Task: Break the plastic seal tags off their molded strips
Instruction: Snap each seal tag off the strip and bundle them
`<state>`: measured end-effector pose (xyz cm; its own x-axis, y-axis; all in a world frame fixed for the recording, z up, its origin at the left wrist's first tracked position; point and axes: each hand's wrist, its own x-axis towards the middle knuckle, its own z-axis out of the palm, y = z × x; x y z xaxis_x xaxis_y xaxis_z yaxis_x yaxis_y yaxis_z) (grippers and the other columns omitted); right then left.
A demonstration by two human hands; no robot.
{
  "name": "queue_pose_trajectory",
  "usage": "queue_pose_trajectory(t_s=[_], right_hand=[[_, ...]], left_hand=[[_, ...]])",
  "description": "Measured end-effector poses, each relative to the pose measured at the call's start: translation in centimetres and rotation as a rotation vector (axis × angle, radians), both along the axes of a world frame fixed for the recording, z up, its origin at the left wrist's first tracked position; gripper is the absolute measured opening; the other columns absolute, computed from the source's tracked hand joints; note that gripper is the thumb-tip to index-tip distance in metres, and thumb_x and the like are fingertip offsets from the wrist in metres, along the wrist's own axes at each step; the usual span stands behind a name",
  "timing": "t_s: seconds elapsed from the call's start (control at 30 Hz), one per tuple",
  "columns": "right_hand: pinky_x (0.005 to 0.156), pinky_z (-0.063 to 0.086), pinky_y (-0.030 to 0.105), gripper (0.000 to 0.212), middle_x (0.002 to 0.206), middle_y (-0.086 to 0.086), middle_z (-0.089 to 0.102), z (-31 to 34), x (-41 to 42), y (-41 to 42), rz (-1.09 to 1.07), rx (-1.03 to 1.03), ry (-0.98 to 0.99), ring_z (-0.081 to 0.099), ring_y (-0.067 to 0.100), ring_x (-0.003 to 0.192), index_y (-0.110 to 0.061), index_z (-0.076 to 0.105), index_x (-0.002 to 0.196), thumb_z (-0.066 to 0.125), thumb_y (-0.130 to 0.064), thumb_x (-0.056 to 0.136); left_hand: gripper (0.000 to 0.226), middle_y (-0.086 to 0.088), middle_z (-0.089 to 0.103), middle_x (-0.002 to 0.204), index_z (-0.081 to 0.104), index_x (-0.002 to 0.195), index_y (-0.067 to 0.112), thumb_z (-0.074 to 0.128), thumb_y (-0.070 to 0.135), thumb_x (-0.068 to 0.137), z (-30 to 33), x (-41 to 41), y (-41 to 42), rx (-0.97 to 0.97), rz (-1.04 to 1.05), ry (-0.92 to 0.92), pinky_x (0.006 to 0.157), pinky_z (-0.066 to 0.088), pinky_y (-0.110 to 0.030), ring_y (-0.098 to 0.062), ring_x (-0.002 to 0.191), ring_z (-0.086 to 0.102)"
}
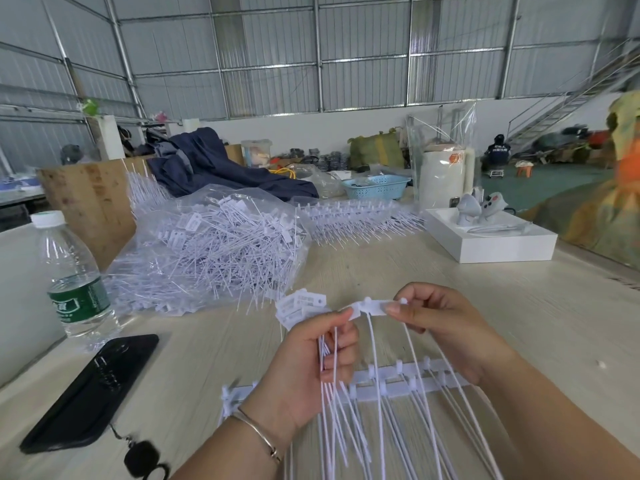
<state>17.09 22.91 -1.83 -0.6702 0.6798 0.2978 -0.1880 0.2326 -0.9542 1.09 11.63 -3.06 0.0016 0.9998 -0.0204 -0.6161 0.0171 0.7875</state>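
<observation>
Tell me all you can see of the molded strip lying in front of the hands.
The molded strip is a long white plastic bar lying flat on the pale wooden table, slanting up to the right. Small upright nubs line it, and thin white tails run from it. The left hand and right hand hide parts of it.

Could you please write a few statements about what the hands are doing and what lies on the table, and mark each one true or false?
1. The left hand grips a bundle of loose tags. True.
2. The right hand rests flat on the table. False: it pinches a tag still on the strip, and the left hand's fingertips pinch that tag's other end.
3. The bottle lies on its side, uncapped. False: it stands upright with its cap on.
4. A black phone lies near the bottle. True.
5. The strip lies on the table below the hands. True.
</observation>
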Motion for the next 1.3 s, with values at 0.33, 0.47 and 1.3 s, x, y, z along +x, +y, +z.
queue_pose_trajectory(t_s=[0.33,0.47,1.3], right_hand=[[0.055,0.039,0.006,0.019,0.057,-0.007,0.059,0.0,0.4,0.6,0.022,0.050,0.000,0.051,-0.002,0.052,-0.007,0.071,0.072,0.078,-0.022,0.063],[0.060,0.034,0.017,0.024,0.062,0.006,0.052,0.5,1.4,1.2,-0.027,-0.003,-0.011,0.042,0.009,0.057,-0.007,0.076,0.079,0.077,-0.025,0.063],[0.057,0.043,0.019,0.023,0.073,0.008,0.066,0.5,0.5,0.0,0.104,-0.107,-0.102,0.054,0.011,0.060,-0.003,0.075,0.080,0.058,0.012,0.080]], left_hand=[[0.025,0.005,0.027,0.055,0.053,0.061,0.019,0.073,0.014,0.075,-0.4,0.2,0.1,-0.080,0.383,0.382,0.035,0.020,-0.017,-0.007,0.041,0.020],[0.033,0.004,0.022,0.056,0.040,0.064,0.021,0.067,0.011,0.080,-0.1,-0.4,0.1,-0.113,0.375,0.408,0.035,0.018,-0.017,-0.008,0.042,0.016],[0.046,0.005,0.025,0.050,0.040,0.058,0.020,0.060,0.055,0.081,-0.1,0.6,0.0,-0.242,0.300,0.308,0.030,0.017,-0.015,-0.005,0.036,0.019]])
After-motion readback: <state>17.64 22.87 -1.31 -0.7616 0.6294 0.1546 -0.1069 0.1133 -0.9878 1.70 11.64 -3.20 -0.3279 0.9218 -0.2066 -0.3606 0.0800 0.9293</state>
